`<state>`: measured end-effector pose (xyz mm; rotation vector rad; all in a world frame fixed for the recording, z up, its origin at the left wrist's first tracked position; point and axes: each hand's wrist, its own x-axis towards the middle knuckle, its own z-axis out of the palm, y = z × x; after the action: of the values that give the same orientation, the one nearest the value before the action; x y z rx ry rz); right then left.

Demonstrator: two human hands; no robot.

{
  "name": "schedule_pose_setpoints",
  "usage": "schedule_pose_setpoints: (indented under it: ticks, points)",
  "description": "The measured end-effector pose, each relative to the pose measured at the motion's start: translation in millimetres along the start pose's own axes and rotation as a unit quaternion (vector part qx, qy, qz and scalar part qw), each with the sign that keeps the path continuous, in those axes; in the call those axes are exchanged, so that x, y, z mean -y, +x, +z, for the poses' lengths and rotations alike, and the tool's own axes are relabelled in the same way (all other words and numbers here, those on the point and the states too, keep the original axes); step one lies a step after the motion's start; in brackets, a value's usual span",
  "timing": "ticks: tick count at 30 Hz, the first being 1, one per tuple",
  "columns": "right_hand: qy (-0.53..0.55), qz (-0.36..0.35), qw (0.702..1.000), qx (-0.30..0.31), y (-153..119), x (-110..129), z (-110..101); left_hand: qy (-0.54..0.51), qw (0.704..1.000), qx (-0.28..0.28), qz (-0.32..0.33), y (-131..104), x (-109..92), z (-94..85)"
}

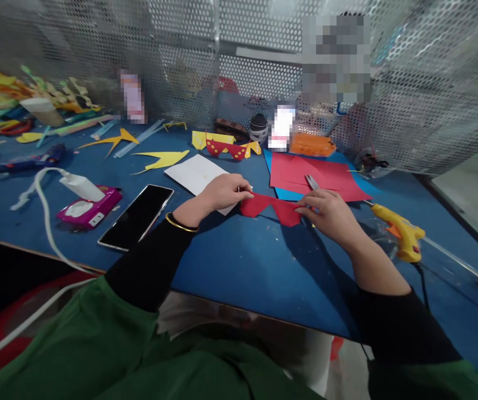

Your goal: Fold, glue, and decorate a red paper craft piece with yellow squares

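A red paper cutout shaped like glasses (288, 213) is stretched between my two hands just above the blue table. My left hand (224, 191) pinches its left end between thumb and fingers. At the other end, my right hand (329, 215) grips the cutout with closed fingertips. Metal tips (311, 181) of a tool, perhaps scissors, show behind my right hand over red paper sheets (334, 179); whether the hand holds them I cannot tell. A white sheet (197, 171) lies partly behind my left hand.
A phone (137, 216) and a purple power socket (89, 208) lie at left. A yellow glue gun (403, 233) is at right. Decorated paper glasses (225, 149), yellow cutouts (166, 159) and an orange case (313, 145) sit toward the back, before a perforated metal screen (259, 72).
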<state>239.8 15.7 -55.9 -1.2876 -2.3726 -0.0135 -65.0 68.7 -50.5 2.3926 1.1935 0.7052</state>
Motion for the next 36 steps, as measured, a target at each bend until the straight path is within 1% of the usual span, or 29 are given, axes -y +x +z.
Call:
schedule_pose_setpoints:
  ticks: [3, 5, 7, 8, 9, 11, 12, 13, 15, 16, 17, 18, 19, 21, 23, 25, 29, 30, 34, 36]
  points:
    - [-0.005, 0.011, 1.000, -0.008, 0, 1, 2, -0.022, 0.999, -0.024, 0.000, 0, -1, 6.4]
    - [-0.008, 0.014, 1.000, -0.012, 0, 2, 4, -0.029, 0.999, -0.022, 0.002, -1, -2, 9.0]
    - [-0.010, 0.012, 1.000, -0.023, 0, 3, 5, -0.031, 0.999, -0.023, -0.005, -2, -5, 8.0]
    - [-0.010, 0.013, 0.999, -0.040, 0, 4, 5, -0.034, 0.999, -0.037, -0.015, -3, -6, 5.5]
    - [-0.011, 0.017, 0.998, -0.063, 0, 6, 5, -0.042, 0.996, -0.067, -0.029, -4, -7, 1.3]
    - [-0.017, 0.033, 0.991, -0.125, 0, 10, 4, -0.079, 0.984, -0.148, -0.059, -6, -8, -11.8]
    - [-0.023, 0.047, 0.986, -0.156, 0, 13, 2, -0.108, 0.970, -0.202, -0.077, -7, -8, -20.1]
    - [-0.031, 0.065, 0.981, -0.179, -1, 15, 1, -0.146, 0.949, -0.261, -0.099, -9, -8, -28.9]
    - [-0.048, 0.106, 0.969, -0.218, -3, 18, -1, -0.232, 0.883, -0.378, -0.152, -11, -7, -45.6]
    - [-0.057, 0.120, 0.964, -0.229, -4, 18, -1, -0.271, 0.850, -0.416, -0.176, -12, -6, -52.5]
    - [-0.067, 0.128, 0.961, -0.234, -5, 17, -1, -0.303, 0.822, -0.441, -0.196, -13, -5, -57.8]
    - [-0.078, 0.130, 0.959, -0.241, -6, 16, 0, -0.330, 0.800, -0.455, -0.212, -14, -3, -61.4]
    - [-0.088, 0.132, 0.954, -0.253, -6, 15, 1, -0.352, 0.784, -0.459, -0.224, -14, -2, -63.4]
    - [-0.096, 0.138, 0.949, -0.267, -7, 13, 3, -0.385, 0.770, -0.449, -0.239, -14, -1, -63.5]
    - [-0.091, 0.147, 0.947, -0.271, -8, 13, 4, -0.398, 0.775, -0.429, -0.240, -14, -1, -61.0]
    - [-0.083, 0.147, 0.952, -0.254, -8, 15, 3, -0.396, 0.786, -0.414, -0.230, -14, -3, -58.6]
    - [-0.075, 0.135, 0.960, -0.234, -7, 19, 2, -0.397, 0.790, -0.413, -0.219, -15, -7, -57.8]
    - [-0.073, 0.135, 0.959, -0.237, -7, 19, 2, -0.398, 0.790, -0.410, -0.221, -15, -8, -57.9]
    - [-0.062, 0.136, 0.947, -0.285, -5, 16, 6, -0.404, 0.792, -0.395, -0.233, -13, -11, -56.6]
    - [-0.063, 0.141, 0.944, -0.290, -5, 15, 8, -0.407, 0.795, -0.387, -0.231, -12, -12, -54.5]
